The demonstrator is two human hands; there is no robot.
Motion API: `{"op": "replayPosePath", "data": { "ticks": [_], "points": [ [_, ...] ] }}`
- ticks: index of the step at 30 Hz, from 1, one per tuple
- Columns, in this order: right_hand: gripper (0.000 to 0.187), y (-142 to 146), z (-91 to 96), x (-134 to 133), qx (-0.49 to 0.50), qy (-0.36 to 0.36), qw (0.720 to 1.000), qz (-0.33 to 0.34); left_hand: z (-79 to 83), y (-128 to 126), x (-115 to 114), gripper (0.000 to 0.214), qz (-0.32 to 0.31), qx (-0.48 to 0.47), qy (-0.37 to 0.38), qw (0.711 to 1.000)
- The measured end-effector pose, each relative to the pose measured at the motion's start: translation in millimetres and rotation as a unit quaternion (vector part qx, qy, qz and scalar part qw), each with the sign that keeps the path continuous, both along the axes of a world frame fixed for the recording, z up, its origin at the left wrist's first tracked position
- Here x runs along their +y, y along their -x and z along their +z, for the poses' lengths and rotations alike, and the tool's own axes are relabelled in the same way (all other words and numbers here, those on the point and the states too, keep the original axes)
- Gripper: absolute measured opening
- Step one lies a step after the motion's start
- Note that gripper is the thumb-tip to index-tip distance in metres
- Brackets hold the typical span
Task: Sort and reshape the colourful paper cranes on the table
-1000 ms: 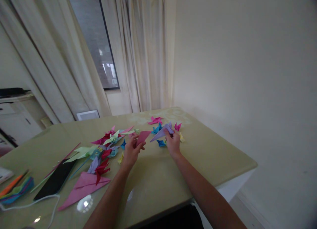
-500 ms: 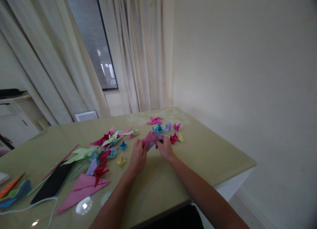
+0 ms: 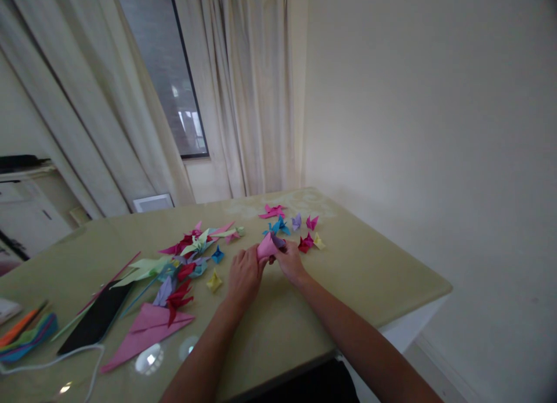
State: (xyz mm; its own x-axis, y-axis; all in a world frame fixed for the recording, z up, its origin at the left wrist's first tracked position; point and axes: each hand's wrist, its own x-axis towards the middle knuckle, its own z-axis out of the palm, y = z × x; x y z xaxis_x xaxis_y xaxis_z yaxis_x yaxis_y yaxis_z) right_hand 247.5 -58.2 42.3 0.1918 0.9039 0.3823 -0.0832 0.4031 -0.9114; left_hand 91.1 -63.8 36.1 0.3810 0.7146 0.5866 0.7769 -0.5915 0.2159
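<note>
In the head view, the left hand and right hand are pinching opposite sides of the pink-and-lilac paper in closed grips over the table, near the blue folded piece, the sheet probably being light, pliable, easily creased and best held lightly by its edges.

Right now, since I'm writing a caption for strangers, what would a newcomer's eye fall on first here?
Probably the pink-and-purple paper, held by the left hand and right hand over the table. Next come the cluster of bright origami figures left of the hands and the large pink folded sheet at the cluster's near end.
</note>
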Motion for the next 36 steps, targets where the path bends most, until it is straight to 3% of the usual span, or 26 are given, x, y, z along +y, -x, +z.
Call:
{"op": "replayPosePath", "data": {
  "ticks": [3,8,15,22,36],
  "points": [
    [0.022,4,-0.7,-2,0.016,0.004,1.000,0.002,-1.7,-1,0,0.043,-0.002,-0.021,-0.002,1.000],
    [0.023,7,-2.1,-1,0.033,0.010,0.999,0.006,-0.9,-3,-3,0.050,0.007,-0.043,0.062,0.997],
    [0.047,8,3.2,-2,0.057,0.012,0.998,0.032,4.3,-4,-5,0.061,0.067,0.027,0.031,0.997],
    [0.068,8,0.6,-6,0.022,-0.008,1.000,0.008,5.8,-3,-3,0.055,0.109,0.088,0.009,0.990],
    [0.041,3,3.9,-14,-0.136,-0.065,0.986,-0.067,4.6,-2,-2,0.051,0.153,0.081,-0.028,0.984]
  ]
}}
